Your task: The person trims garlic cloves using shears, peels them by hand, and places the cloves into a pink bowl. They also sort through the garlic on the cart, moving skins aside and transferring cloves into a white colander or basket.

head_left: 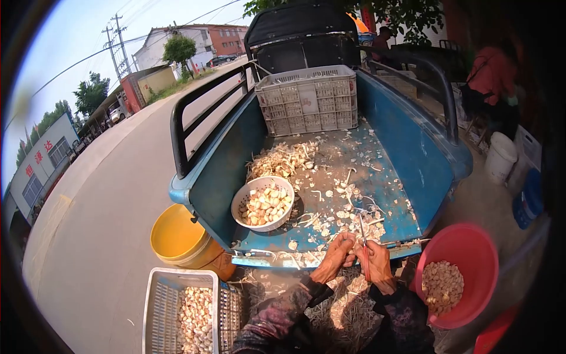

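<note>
My right hand [378,264] is closed around red-handled scissors [365,259], their blades pointing away from me over the truck bed's rear edge. Close beside it, my left hand [337,257] has its fingers pinched together, and whatever they hold is hidden. Garlic skins and cut stalks [349,221] lie scattered on the blue bed [383,171] just beyond both hands. Farther left, a white perforated bowl [266,228] holds several pale garlic pieces [263,203]. Behind that bowl is a heap of garlic with stalks [286,158].
A large plastic crate [308,101] stands at the bed's front. Below its rear edge are a yellow bucket [177,233] and a white crate [154,307] of garlic at left, and a pink tub [486,265] with garlic at right. A person in pink [494,74] sits at right.
</note>
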Demonstrator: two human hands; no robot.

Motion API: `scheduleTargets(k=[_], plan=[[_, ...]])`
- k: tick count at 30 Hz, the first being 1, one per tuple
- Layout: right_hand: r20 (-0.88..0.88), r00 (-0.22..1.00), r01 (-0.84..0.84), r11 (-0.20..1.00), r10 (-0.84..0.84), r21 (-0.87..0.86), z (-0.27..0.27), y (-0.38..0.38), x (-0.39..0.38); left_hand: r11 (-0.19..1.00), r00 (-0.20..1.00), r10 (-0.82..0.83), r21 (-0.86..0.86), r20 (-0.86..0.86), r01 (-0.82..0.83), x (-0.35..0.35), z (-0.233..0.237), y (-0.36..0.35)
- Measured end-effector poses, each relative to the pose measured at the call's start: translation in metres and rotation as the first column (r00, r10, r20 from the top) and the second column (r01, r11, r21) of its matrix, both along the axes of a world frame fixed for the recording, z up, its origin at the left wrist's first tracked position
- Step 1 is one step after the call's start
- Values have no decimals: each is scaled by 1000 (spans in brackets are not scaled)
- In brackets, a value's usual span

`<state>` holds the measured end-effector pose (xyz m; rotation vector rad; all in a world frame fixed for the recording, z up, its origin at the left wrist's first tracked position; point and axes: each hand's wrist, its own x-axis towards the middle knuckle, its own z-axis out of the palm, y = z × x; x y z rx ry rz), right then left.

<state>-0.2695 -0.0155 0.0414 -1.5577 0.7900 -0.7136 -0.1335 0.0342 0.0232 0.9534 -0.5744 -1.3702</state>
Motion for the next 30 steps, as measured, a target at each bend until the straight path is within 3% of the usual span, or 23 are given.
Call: scheduleTargets(k=[3, 8, 10, 12, 14, 15, 16, 17, 18, 21, 23, 26, 30], plan=[[211, 977, 40, 996, -23, -81, -1, 10, 10, 1000, 999, -25, -15, 39, 26, 5, -6, -1], [60, 995, 94, 980, -85, -175, -7, 1, 11, 998, 993, 19, -68, 119, -11, 1, -15, 5], [-1, 991, 131, 981, -132, -147, -13, -2, 8, 995, 935, 54, -99, 349, -21, -7, -10, 5], [102, 992, 87, 990, -76, -109, -6, 3, 6, 990, 969, 76, -137, 233, -44, -7, -8, 7], [89, 991, 116, 968, -98, -224, -16, 1, 10, 988, 983, 142, -85, 116, -132, 1, -6, 5], [-105, 990, 72, 973, -97, -219, 2, 7, 5, 974, 972, 224, -51, 70, -221, 5, -3, 3], [-179, 975, 56, 929, -129, -365, 1, 9, 5, 960, 959, 278, -51, 61, -275, 8, -2, 3], [-181, 968, 29, 798, -172, -602, -2, 10, 3, 943, 942, 333, -41, 33, -331, 11, -2, 1], [-157, 977, 11, 769, -145, -639, -9, 9, 3, 939, 941, 338, -71, 24, -336, 13, -1, 1], [-292, 945, -68, 780, -150, -621, -4, 13, 0, 933, 935, 354, -70, 7, -353, 13, -2, -1], [-309, 936, -65, 784, -166, -617, -10, 11, -1, 922, 919, 381, -110, 102, -371, 11, -8, -4], [-342, 923, -72, 794, -176, -604, -9, 12, -2, 896, 887, 444, -42, 129, -442, 1, 1, -7], [-302, 941, -53, 810, -156, -584, -9, 12, -2, 890, 881, 455, -77, 131, -449, -4, 3, -6]])
